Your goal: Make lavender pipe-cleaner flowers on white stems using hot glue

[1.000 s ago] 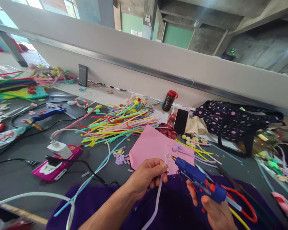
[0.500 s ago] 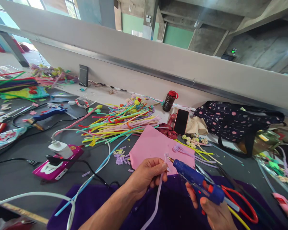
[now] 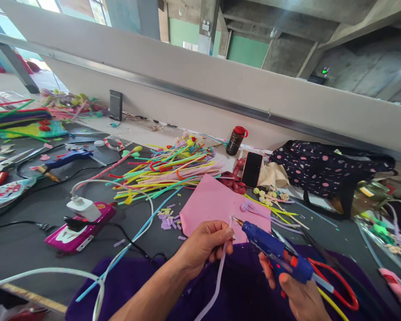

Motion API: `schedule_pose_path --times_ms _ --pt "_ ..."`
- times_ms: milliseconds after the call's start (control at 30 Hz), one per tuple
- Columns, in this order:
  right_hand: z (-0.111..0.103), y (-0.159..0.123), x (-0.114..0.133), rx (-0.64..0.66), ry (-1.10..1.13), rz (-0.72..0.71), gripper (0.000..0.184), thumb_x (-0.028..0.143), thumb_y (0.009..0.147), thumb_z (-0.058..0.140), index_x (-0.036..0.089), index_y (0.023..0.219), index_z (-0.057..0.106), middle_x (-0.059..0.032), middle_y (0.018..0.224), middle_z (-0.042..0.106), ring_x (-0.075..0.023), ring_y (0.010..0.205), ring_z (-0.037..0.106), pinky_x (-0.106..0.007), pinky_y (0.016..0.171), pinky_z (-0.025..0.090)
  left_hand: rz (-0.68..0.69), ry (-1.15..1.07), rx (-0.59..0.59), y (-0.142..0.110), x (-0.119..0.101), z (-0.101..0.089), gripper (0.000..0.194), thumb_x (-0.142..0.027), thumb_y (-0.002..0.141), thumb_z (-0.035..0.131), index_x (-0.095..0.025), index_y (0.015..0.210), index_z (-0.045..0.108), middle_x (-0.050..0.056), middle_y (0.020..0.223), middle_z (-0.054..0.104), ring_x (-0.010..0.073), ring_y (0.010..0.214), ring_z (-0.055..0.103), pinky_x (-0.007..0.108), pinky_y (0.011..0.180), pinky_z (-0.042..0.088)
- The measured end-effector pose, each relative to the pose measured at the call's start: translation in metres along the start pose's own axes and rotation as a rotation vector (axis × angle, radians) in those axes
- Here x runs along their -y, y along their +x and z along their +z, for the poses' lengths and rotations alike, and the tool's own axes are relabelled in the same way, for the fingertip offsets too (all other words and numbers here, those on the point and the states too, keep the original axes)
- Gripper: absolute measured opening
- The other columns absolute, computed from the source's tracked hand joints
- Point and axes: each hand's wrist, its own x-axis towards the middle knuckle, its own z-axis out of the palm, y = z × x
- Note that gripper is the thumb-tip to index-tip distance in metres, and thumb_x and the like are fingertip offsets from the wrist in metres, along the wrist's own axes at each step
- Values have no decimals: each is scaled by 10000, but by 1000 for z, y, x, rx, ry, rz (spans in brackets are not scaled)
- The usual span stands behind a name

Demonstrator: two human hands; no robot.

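Observation:
Between thumb and fingers, my left hand [image 3: 209, 247] pinches a pale lilac pipe cleaner [image 3: 217, 285] near its upper end; the rest hangs down toward me. My right hand [image 3: 297, 285] is wrapped round the handle of a blue hot glue gun [image 3: 270, 247], with a glue stick out of its back. The nozzle points left, at or very close to the pipe cleaner's tip; whether they touch I cannot tell. Beneath them lies a pink sheet [image 3: 210, 200], with several curled lilac pipe cleaners [image 3: 254, 209] at its right side.
Bundled coloured pipe cleaners [image 3: 173, 174] lie behind the sheet, cut lilac pieces [image 3: 169, 220] left of it. A magenta power strip [image 3: 83, 227] with cables is on the left. Red-handled scissors [image 3: 347, 294] are beside my right hand. Behind stand a phone [image 3: 252, 169], a bottle [image 3: 235, 141] and a patterned bag [image 3: 324, 169].
Almost nothing differs. The glue gun has shifted very slightly to the right, while my left hand keeps the same hold on the pipe cleaner.

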Motion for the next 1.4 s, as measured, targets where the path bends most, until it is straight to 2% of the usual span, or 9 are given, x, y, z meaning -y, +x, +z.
schedule_pose_path --times_ms 167,333,567,733,833,1067,1233,1300,1400 --pt "-1 -3 -1 21 -36 -40 418 576 796 492 222 927 672 -100 838 708 -286 851 654 -341 639 555 2 -21 -7 0 -1 -1 271 -375 757 614 -145 641 531 2 544 596 26 366 383 161 335 170" --pt "-1 1 0 41 -20 2 430 581 833 414 237 857 671 -93 799 702 -278 818 655 -343 626 547 2 -5 -22 1 0 -1 275 -376 750 622 -138 635 546 8 544 600 25 367 390 162 335 174" --pt "-6 -3 -5 32 -57 -61 376 516 817 502 210 1004 615 -97 848 687 -261 800 653 -306 599 538 11 -73 -49 2 -2 -4 263 -358 747 624 -135 637 539 -8 530 580 13 345 373 147 328 176" --pt "-6 4 1 122 -275 -275 268 401 813 551 219 1010 559 -59 832 651 -207 684 632 -287 624 516 49 -218 -142 1 -14 -12 207 -306 692 672 -138 678 553 -41 505 537 2 335 330 126 315 156" --pt "1 6 2 202 -452 -367 342 343 748 617 200 1047 531 -65 866 632 -215 725 613 -300 650 500 67 -257 -146 -1 -18 -14 204 -293 685 678 -138 682 546 -42 508 531 0 343 329 115 315 154" --pt "27 -14 -17 328 -743 -260 461 107 608 596 174 1063 584 -107 1041 610 -265 928 587 -379 800 472 56 -209 -98 -2 -13 -11 195 -308 751 630 -132 698 567 -36 531 540 -2 345 352 116 314 170" --pt "20 -12 -5 429 -791 -303 543 175 630 677 195 1158 555 -138 1189 554 -318 1022 555 -448 837 463 39 -197 -51 -1 -7 -7 197 -309 776 600 -131 700 565 -24 538 556 3 347 363 124 319 172" --pt "11 0 8 391 -714 -360 430 203 707 662 228 1125 563 -104 1112 594 -275 974 581 -401 800 481 29 -166 -22 0 -3 -4 214 -309 777 597 -128 673 554 -15 540 564 4 349 365 128 321 170" --pt "4 26 29 213 -520 -446 241 152 827 560 221 1057 559 -62 941 634 -179 839 609 -292 721 486 10 -98 -6 1 2 1 238 -315 771 605 -123 644 542 -7 538 571 4 351 363 132 328 179"
